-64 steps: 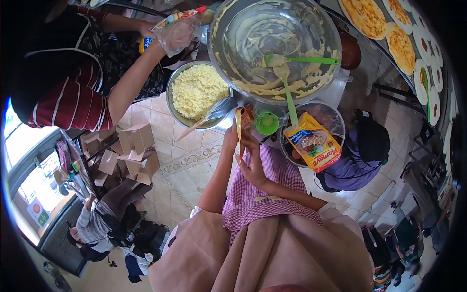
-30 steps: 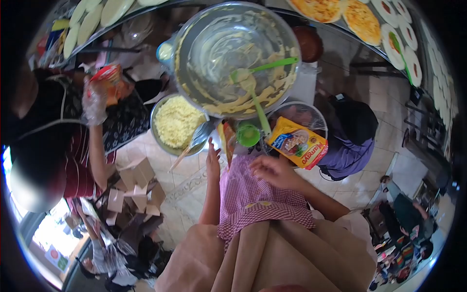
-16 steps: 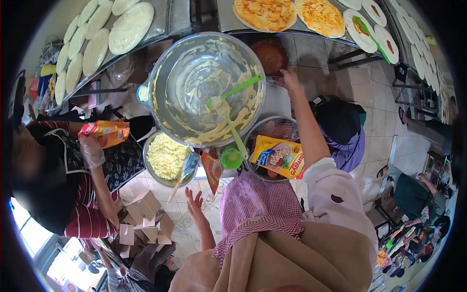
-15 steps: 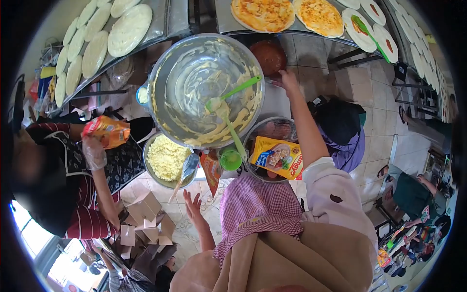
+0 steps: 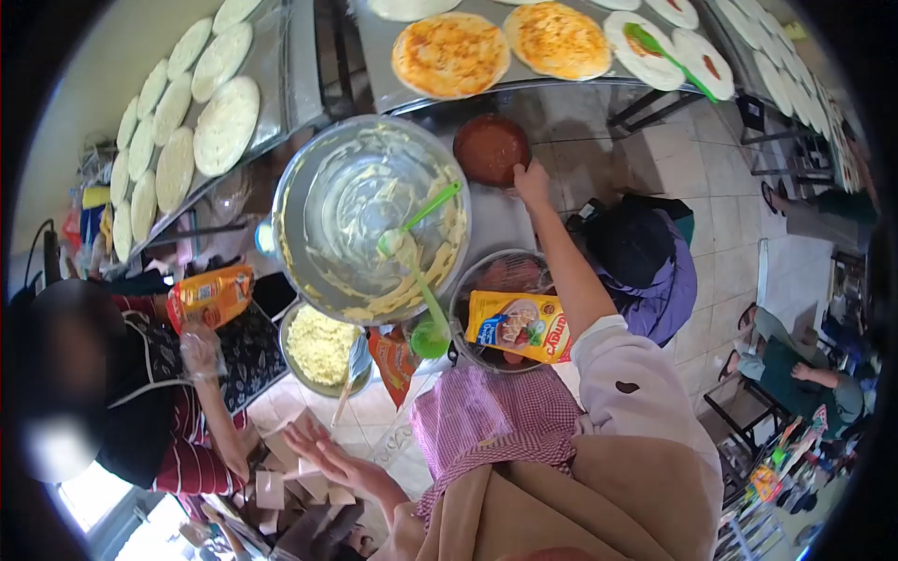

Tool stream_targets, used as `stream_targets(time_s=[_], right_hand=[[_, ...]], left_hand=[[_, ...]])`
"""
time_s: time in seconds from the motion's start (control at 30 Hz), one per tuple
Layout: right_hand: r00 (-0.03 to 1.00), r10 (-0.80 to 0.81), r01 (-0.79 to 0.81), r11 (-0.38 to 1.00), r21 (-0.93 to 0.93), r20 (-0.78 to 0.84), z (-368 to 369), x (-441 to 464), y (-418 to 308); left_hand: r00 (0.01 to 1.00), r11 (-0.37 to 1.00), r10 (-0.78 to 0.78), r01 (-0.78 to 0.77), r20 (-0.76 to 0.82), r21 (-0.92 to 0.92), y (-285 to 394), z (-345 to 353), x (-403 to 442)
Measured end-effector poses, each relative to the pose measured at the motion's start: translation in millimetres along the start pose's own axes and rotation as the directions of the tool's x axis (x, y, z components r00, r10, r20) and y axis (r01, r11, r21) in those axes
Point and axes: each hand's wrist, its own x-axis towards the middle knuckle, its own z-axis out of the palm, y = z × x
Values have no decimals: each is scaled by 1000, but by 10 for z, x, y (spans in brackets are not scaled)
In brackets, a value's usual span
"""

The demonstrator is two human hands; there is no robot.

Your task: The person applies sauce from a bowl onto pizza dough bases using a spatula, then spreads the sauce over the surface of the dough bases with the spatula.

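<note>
My right hand (image 5: 531, 185) reaches far forward and grips the near rim of a reddish-brown round bowl (image 5: 491, 148), its fingers partly hidden. Low on the left, my left hand (image 5: 327, 455) is held in the air with its fingers stretched out and nothing in it. A large metal basin (image 5: 318, 238) smeared with pale cream stands beside the bowl, with two green-handled spatulas (image 5: 432, 206) in it. Under my right forearm, a yellow packet (image 5: 519, 324) lies on a plastic-covered round container (image 5: 465, 290).
Grated cheese-like shreds fill a bowl (image 5: 323, 344) with a utensil (image 5: 352, 372) in it. Beside it are an orange packet (image 5: 393, 363) and a green cup (image 5: 430, 338). Dough rounds (image 5: 226, 126) and sauced rounds (image 5: 451, 56) lie on the tables. At left, a gloved person holds an orange pouch (image 5: 213, 297).
My right hand has closed on the bowl's rim, and the bowl now shows more fully. My left hand has moved left and down. The whole view has shifted.
</note>
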Motion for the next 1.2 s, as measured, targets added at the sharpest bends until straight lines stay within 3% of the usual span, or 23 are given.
stream_targets(time_s=[0.1, 0.13, 0.17, 0.2, 0.3, 0.33, 0.4, 0.47, 0.53, 0.57, 0.63, 0.7, 0.8, 0.9, 0.93, 1.07, 1.17, 1.2], right_hand=[[979, -183, 164, 967, -194, -85, -309, -185, -117], [967, -234, 201, 947, -251, -106, -434, -233, -157], [957, -266, 224, 931, -290, -114, -540, -293, -169], [950, -292, 242, 913, -328, -112, -615, -376, -163], [825, -556, 439, 745, -502, -103, -860, -392, 104], [964, -256, 247, 961, -121, -66, -954, -596, -41], [978, -209, 207, 972, -110, -7, -1147, -1017, -287], [987, -155, 155, 988, -5, 40, -1352, -1618, -728], [944, -327, 330, 936, -124, 50, -1459, -1881, -586], [941, -331, 338, 927, -163, 65, -1511, -2055, -596], [935, -341, 354, 904, -241, 97, -1610, -2451, -704], [956, -242, 274, 939, -209, 166, -1736, -2989, -856], [918, -372, 396, 890, -225, 140, -1835, -3437, -595], [959, -230, 254, 958, -136, 167, -1911, -3859, -337], [967, -182, 203, 973, -106, 180, -1947, -3992, -260], [946, -163, 108, 973, 203, 281, -2174, -4351, 94], [901, 74, -330, 758, 563, 429, -2479, -4221, 714], [896, 124, -365, 753, 548, 427, -2514, -4220, 825]], left_hand=[[975, 975, 219, -218, 22, -45, 184, 120, 43], [958, 944, 274, -251, 87, -212, -101, 67, 132], [931, 891, 336, -265, 142, -369, 30, 164, 263], [932, 899, 319, -241, 170, -367, 191, 313, 29], [917, 909, 88, 85, 390, -407, 416, 652, -311], [840, 939, -9, 194, 543, -284, 672, 809, -309], [733, 860, 130, 252, 667, -444, 716, 1035, -404], [637, 666, 123, 516, 761, -539, 571, 1246, -501], [509, 572, -7, 708, 861, -414, 432, 1407, -567], [433, 513, -62, 787, 899, -343, 389, 1435, -603], [411, 470, 34, 798, 911, -377, 362, 1372, -744], [379, 465, 72, 805, 922, -368, 246, 1304, -826], [321, 521, 34, 802, 946, -291, 110, 995, -915], [269, 581, 17, 781, 963, -228, 60, 594, -1020], [319, 619, 46, 735, 947, -277, 90, 492, -1071], [255, 568, -30, 800, 966, -194, -79, 188, -1288], [229, 615, -2, 768, 973, -179, -68, 39, -1580], [206, 637, -20, 757, 978, -146, -3, -27, -1700]])
